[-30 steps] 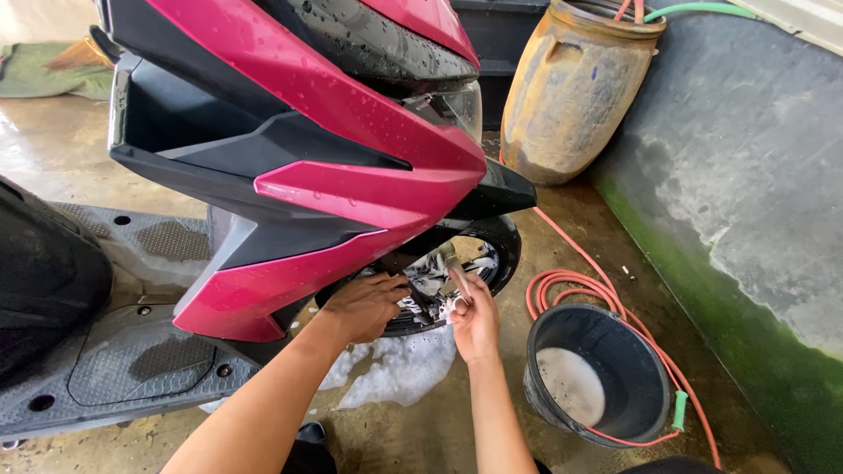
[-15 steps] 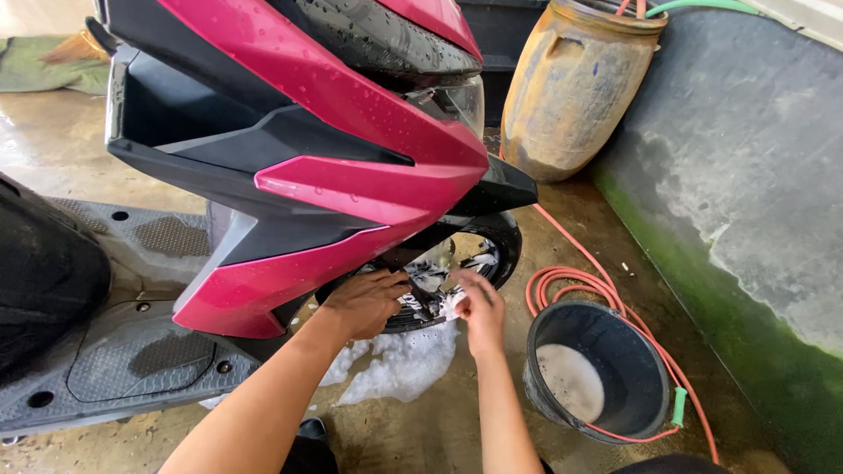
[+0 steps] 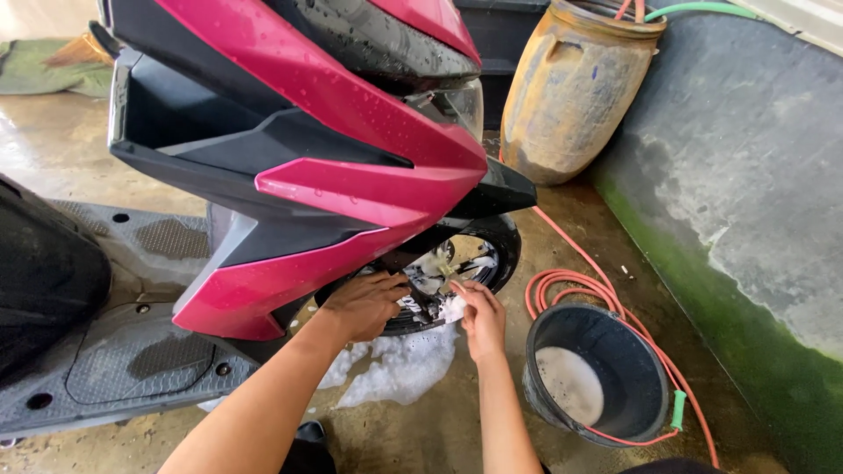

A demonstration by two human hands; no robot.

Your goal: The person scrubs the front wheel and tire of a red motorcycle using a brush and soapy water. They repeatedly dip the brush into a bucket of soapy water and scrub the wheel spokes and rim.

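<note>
A pink and black scooter (image 3: 325,175) stands on a wet concrete floor. Its front wheel (image 3: 457,263) is covered in soap suds. My left hand (image 3: 367,303) grips the tyre at the wheel's lower left. My right hand (image 3: 479,314) is closed on a small foamy white sponge (image 3: 451,307), pressed against the wheel spokes. White foam (image 3: 395,369) has pooled on the floor under the wheel.
A black bucket (image 3: 597,377) with soapy water sits right of my right arm. An orange hose (image 3: 580,290) coils beside it. A stained brown barrel (image 3: 575,88) stands behind, against a grey and green wall (image 3: 746,219). The scooter's footboard (image 3: 132,351) lies at left.
My right hand with the sponge has shifted slightly lower on the wheel. My left hand has stayed on the tyre. The view has shifted a little.
</note>
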